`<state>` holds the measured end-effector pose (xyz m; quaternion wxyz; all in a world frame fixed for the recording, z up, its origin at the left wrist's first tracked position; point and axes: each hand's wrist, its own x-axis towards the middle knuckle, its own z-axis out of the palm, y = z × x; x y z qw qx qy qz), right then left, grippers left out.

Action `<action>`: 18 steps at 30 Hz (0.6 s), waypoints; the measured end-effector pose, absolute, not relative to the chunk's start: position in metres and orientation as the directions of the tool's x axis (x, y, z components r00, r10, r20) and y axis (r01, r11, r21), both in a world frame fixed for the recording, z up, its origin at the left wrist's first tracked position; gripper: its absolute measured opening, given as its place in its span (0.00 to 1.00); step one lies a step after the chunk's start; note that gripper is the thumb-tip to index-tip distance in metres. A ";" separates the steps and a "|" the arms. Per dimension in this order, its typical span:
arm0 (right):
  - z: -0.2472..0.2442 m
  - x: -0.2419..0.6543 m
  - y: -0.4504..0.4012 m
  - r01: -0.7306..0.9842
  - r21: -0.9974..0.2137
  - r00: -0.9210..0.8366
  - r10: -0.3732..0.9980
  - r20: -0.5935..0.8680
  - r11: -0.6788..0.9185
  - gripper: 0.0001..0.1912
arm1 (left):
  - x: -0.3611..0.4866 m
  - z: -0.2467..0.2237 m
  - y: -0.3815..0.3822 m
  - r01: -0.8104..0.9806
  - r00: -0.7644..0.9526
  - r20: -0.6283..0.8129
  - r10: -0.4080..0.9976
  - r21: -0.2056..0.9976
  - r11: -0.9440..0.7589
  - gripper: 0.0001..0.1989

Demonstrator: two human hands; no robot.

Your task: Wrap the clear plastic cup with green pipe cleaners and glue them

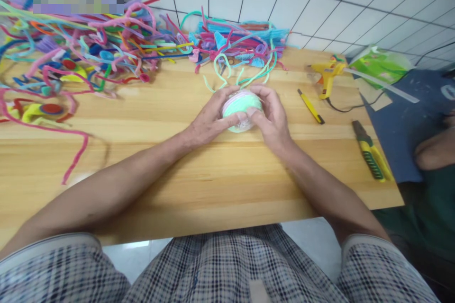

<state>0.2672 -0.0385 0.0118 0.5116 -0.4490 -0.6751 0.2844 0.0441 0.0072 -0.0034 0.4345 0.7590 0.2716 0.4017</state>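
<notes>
A round ball (pixel 243 103), mint green with a pale pink band along its top, is held over the wooden table in front of me. My left hand (pixel 213 116) wraps its left side, and my right hand (pixel 272 116) wraps its right side. Both thumbs press on the near face of the ball and almost meet. Just beyond it lie curled light green pipe cleaners (pixel 261 75). The far side of the ball and some of the fingertips are hidden.
Tangled colourful pipe cleaners (pixel 103 52) cover the back left. Bundled blue and purple stems (pixel 245 40) lie at the back. On the right are a yellow cutter (pixel 311 106), a yellow glue gun (pixel 329 75) with a cord, and green-and-yellow pliers (pixel 369 151). Another person's arm (pixel 437 144) shows far right.
</notes>
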 end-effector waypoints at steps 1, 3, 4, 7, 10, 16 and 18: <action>0.010 0.267 -0.038 0.278 -0.878 -0.082 0.920 0.383 0.390 0.34 | 0.044 -0.003 0.007 0.074 0.532 0.377 0.759 0.872 -0.485 0.42; 0.009 0.266 -0.037 0.222 -0.923 -0.106 0.949 0.298 0.315 0.37 | 0.043 -0.003 0.008 0.093 0.535 0.380 0.755 0.861 -0.499 0.42; 0.010 0.266 -0.036 0.203 -0.936 -0.117 0.956 0.270 0.289 0.38 | 0.043 -0.003 0.009 0.098 0.535 0.381 0.754 0.859 -0.503 0.43; 0.012 0.267 -0.035 0.182 -0.948 -0.131 0.962 0.239 0.260 0.38 | 0.044 -0.005 0.013 0.093 0.550 0.386 0.741 0.853 -0.513 0.44; 0.013 0.268 -0.034 0.182 -0.947 -0.120 0.962 0.244 0.263 0.38 | 0.043 -0.007 0.016 0.085 0.583 0.388 0.714 0.845 -0.529 0.45; 0.006 0.269 -0.033 0.142 -0.962 -0.097 0.971 0.221 0.233 0.38 | 0.036 -0.003 0.018 0.036 0.633 0.367 0.681 0.865 -0.500 0.38; 0.003 0.269 -0.032 0.127 -0.963 -0.079 0.970 0.229 0.238 0.38 | 0.035 -0.004 0.019 0.011 0.651 0.368 0.664 0.870 -0.493 0.40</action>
